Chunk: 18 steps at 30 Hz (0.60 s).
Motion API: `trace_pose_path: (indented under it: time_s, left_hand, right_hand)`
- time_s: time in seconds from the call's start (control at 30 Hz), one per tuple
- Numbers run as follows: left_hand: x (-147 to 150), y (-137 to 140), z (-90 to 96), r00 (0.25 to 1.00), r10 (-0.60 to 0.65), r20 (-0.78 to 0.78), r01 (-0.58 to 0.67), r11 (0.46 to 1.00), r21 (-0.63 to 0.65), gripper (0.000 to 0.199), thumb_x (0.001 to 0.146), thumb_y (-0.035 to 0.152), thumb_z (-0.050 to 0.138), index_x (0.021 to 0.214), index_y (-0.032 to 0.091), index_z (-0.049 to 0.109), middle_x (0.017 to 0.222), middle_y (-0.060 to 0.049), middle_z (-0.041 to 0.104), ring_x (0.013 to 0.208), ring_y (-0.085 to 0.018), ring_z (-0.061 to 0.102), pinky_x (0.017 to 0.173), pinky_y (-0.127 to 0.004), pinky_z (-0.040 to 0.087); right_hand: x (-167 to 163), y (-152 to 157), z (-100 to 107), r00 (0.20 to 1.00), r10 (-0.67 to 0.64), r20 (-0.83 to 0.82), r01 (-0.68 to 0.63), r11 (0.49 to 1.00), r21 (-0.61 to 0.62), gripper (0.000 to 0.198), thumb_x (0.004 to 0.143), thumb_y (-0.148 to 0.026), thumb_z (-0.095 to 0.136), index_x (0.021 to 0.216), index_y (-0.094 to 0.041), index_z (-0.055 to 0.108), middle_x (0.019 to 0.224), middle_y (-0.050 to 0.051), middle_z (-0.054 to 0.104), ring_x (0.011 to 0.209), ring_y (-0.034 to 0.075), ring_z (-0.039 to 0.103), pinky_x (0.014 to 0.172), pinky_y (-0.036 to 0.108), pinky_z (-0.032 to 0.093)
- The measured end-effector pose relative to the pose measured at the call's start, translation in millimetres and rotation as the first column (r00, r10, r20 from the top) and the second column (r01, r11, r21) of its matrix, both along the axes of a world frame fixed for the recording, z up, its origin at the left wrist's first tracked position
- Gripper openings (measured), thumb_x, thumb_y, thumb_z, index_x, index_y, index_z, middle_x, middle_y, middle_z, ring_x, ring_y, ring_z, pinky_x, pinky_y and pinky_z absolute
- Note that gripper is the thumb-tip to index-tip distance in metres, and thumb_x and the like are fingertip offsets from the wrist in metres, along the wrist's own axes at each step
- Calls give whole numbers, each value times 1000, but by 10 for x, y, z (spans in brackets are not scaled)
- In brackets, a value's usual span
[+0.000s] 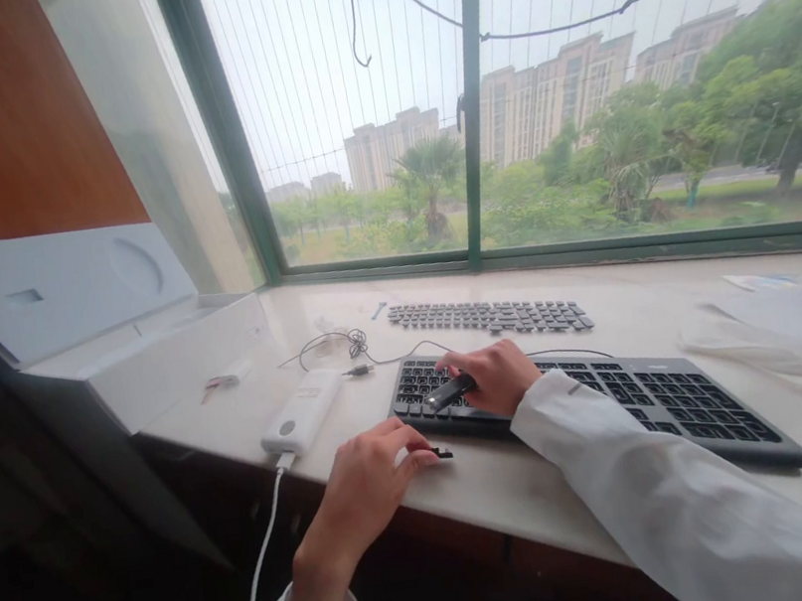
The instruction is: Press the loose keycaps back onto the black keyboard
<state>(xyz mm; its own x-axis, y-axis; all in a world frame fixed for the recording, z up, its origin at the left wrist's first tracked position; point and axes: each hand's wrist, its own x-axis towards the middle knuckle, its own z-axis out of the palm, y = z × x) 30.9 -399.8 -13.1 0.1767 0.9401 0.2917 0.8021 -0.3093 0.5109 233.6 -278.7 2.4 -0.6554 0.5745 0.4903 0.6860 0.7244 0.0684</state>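
A dark keyboard (pixel 656 393) lies on the sill-like counter with most of its keycaps off and its switch sockets bare; a few caps sit in its near-left row. My right hand (pixel 495 377) rests over its left half, closed round a short, dark, stick-shaped tool (pixel 449 393) whose blunt end points left toward those caps. Its exact kind I cannot make out. Just in front of the keyboard's near-left edge, my left hand (pixel 384 459) pinches a small black piece (pixel 442 453) between thumb and fingers, low over the counter.
Loose keycaps (pixel 486 316) lie in rows behind the keyboard. To the left are a coiled cable with a USB plug (pixel 360 371), a white power bank (pixel 304 413) with a white cord, and an open white box (pixel 174 349). Crumpled white sheets (pixel 790 333) lie right, below the window.
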Motion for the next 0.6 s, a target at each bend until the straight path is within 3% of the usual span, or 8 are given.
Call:
trace_pose_path:
  time_s: [0.1,0.23,0.4,0.6]
  left_hand:
    - [0,32,1,998,48,28,-49,998,35,35,93,44,41,81,22,66,83,-1,67,74,-16,59,65,-24,40]
    - [-28,96,1,974,176,143,-189,979,82,43,96,42,30,78,20,61,76,-4,66,72,-17,59,64,-26,40]
    - [1,155,47,970,215,118,-228,966,119,41,97,42,31,76,19,58,73,-4,65,67,-17,59,63,-26,38]
    - [109,179,77,974,221,54,-227,962,153,41,97,41,31,77,19,59,72,-4,65,66,-17,58,62,-26,38]
  right_hand:
    - [53,-17,-14,985,168,-35,-166,985,42,30,87,-29,46,111,-27,64,61,-1,67,49,12,55,53,25,31]
    - [75,-71,-8,929,366,-51,-362,929,72,32,90,-38,46,111,-24,65,59,0,65,48,11,54,53,24,34]
    - [19,-117,-14,916,399,-50,-390,912,124,43,88,-48,50,122,-24,60,57,-1,64,46,11,53,51,24,34]
    - [-16,-106,-50,896,439,-66,-428,894,130,30,90,-42,50,109,-25,65,65,-1,69,53,11,60,52,23,36]
